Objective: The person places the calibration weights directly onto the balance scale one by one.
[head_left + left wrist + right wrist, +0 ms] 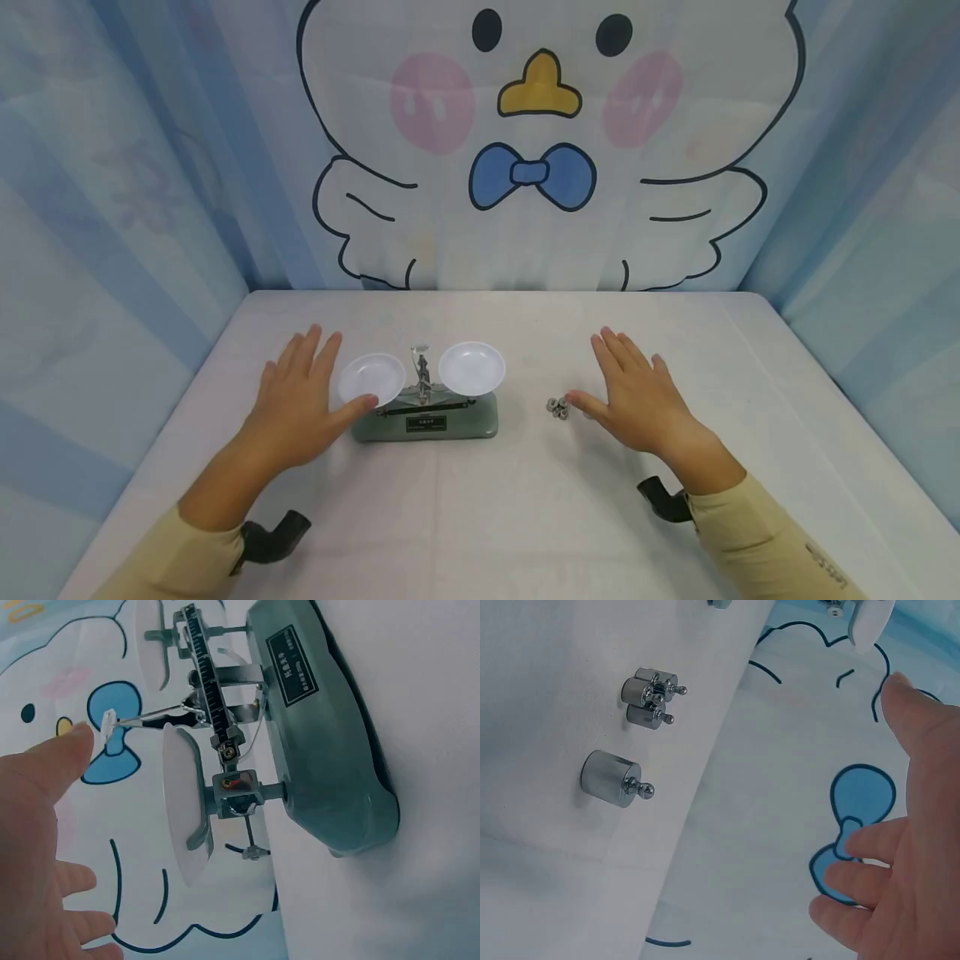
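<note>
A green balance scale (483, 423) stands upright on the table, with a white left pan (372, 373) and a white right pan (472, 367); both look bare. My left hand (294, 412) hovers beside the left pan, its fingers spread and nothing held; the thumb overlaps the pan's edge in the head view. To the right of the scale, several small metal weights (646, 697) stand bunched together, and one larger metal weight (611, 778) stands apart from them. Over these my right hand (637, 404) is held with fingers extended and holds nothing; its thumb mostly hides the larger weight in the head view.
A white cloth covers the table (465, 517). Behind it hangs a curtain (540, 233) with a cartoon figure, and pale blue curtains (112, 250) close in both sides. A black wrist mount (277, 537) juts from the left sleeve, another (666, 500) from the right.
</note>
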`<move>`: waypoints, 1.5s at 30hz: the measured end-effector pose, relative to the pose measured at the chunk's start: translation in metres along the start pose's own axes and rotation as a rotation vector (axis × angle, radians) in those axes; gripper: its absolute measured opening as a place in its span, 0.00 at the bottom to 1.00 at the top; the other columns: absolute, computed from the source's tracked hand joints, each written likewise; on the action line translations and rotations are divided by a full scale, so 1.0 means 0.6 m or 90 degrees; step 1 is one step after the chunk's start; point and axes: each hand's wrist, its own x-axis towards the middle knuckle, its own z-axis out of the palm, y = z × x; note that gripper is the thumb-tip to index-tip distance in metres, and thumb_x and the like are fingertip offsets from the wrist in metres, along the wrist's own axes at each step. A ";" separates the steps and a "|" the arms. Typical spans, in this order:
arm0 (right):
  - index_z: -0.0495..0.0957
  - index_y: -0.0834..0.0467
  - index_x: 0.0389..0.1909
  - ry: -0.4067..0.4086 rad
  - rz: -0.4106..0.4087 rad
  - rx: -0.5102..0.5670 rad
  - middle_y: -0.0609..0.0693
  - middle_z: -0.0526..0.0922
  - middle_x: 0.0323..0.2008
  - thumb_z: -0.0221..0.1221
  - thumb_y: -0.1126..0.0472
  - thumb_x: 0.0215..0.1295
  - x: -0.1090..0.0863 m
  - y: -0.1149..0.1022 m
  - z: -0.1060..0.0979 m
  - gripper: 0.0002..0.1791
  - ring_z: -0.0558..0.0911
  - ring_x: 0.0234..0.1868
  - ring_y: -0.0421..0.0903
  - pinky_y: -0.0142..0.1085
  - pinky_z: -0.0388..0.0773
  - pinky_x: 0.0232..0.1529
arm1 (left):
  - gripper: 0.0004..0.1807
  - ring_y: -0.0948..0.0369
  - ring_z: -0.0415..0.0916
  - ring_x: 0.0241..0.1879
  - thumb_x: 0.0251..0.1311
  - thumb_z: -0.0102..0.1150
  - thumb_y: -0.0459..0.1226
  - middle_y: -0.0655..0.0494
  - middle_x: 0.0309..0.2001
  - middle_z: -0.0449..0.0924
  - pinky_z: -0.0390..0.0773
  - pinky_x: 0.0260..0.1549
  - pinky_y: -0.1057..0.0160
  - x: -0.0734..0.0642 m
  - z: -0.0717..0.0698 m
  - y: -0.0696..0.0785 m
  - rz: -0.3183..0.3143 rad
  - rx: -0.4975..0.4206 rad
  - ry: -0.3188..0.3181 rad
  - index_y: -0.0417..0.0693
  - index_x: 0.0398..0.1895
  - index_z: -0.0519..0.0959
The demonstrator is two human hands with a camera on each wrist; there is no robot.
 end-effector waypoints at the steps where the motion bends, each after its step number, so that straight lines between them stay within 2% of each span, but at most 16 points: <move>1: 0.53 0.69 0.75 0.003 -0.001 0.004 0.66 0.52 0.76 0.56 0.37 0.70 0.001 0.001 0.001 0.49 0.52 0.75 0.65 0.72 0.48 0.66 | 0.53 0.31 0.39 0.73 0.62 0.63 0.57 0.28 0.76 0.41 0.41 0.65 0.25 0.000 0.002 -0.001 0.005 -0.017 0.004 0.31 0.76 0.51; 5: 0.55 0.71 0.74 0.019 -0.012 0.038 0.67 0.58 0.74 0.58 0.41 0.69 0.003 0.003 0.006 0.47 0.58 0.73 0.66 0.67 0.54 0.68 | 0.55 0.32 0.45 0.72 0.58 0.69 0.52 0.28 0.75 0.45 0.50 0.64 0.27 0.000 0.011 -0.010 0.014 -0.089 0.010 0.31 0.76 0.51; 8: 0.58 0.70 0.73 0.025 -0.025 0.087 0.68 0.62 0.72 0.61 0.43 0.68 0.004 0.005 0.010 0.45 0.62 0.71 0.66 0.62 0.58 0.69 | 0.56 0.33 0.50 0.72 0.56 0.73 0.49 0.30 0.75 0.49 0.56 0.64 0.30 -0.004 0.019 -0.019 -0.005 -0.137 0.006 0.32 0.76 0.51; 14: 0.65 0.68 0.70 0.028 -0.057 0.175 0.65 0.70 0.67 0.65 0.51 0.66 0.004 0.010 0.025 0.38 0.67 0.68 0.64 0.59 0.63 0.67 | 0.54 0.32 0.60 0.67 0.55 0.75 0.45 0.28 0.71 0.57 0.67 0.59 0.34 -0.012 0.040 -0.036 -0.060 -0.202 -0.001 0.34 0.77 0.52; 18: 0.71 0.66 0.66 0.036 -0.054 0.179 0.63 0.75 0.63 0.66 0.54 0.65 0.007 0.010 0.042 0.33 0.71 0.65 0.63 0.59 0.66 0.65 | 0.53 0.32 0.65 0.64 0.57 0.73 0.44 0.27 0.70 0.59 0.72 0.56 0.39 -0.013 0.056 -0.049 -0.107 -0.253 -0.031 0.35 0.77 0.52; 23: 0.77 0.65 0.59 0.033 -0.037 0.180 0.59 0.80 0.57 0.68 0.58 0.63 0.009 0.008 0.060 0.26 0.75 0.62 0.61 0.57 0.70 0.63 | 0.46 0.35 0.69 0.63 0.60 0.71 0.45 0.28 0.66 0.67 0.76 0.54 0.44 -0.014 0.075 -0.060 -0.159 -0.306 -0.062 0.35 0.74 0.58; 28: 0.81 0.64 0.53 0.029 -0.028 0.179 0.58 0.82 0.53 0.68 0.60 0.62 0.012 0.010 0.072 0.20 0.76 0.59 0.60 0.57 0.72 0.61 | 0.39 0.37 0.72 0.61 0.60 0.70 0.46 0.31 0.63 0.73 0.78 0.52 0.42 -0.015 0.093 -0.067 -0.171 -0.317 -0.061 0.35 0.69 0.67; 35: 0.83 0.62 0.48 0.003 -0.013 0.181 0.54 0.84 0.48 0.66 0.61 0.63 0.020 0.017 0.084 0.14 0.80 0.51 0.55 0.53 0.77 0.53 | 0.30 0.40 0.75 0.58 0.62 0.68 0.39 0.35 0.61 0.75 0.79 0.51 0.44 -0.012 0.117 -0.068 -0.164 -0.326 -0.050 0.36 0.65 0.72; 39: 0.84 0.60 0.45 -0.005 -0.016 0.181 0.53 0.84 0.45 0.66 0.62 0.63 0.023 0.023 0.092 0.11 0.79 0.49 0.55 0.52 0.76 0.51 | 0.28 0.39 0.75 0.58 0.62 0.67 0.38 0.35 0.58 0.77 0.78 0.53 0.42 -0.007 0.126 -0.065 -0.163 -0.301 -0.049 0.34 0.62 0.74; 45: 0.84 0.60 0.41 -0.006 -0.028 0.173 0.52 0.84 0.43 0.67 0.64 0.62 0.026 0.027 0.102 0.08 0.78 0.50 0.55 0.52 0.75 0.52 | 0.26 0.38 0.74 0.59 0.62 0.66 0.38 0.35 0.57 0.79 0.74 0.55 0.39 -0.003 0.132 -0.060 -0.175 -0.272 -0.050 0.33 0.60 0.75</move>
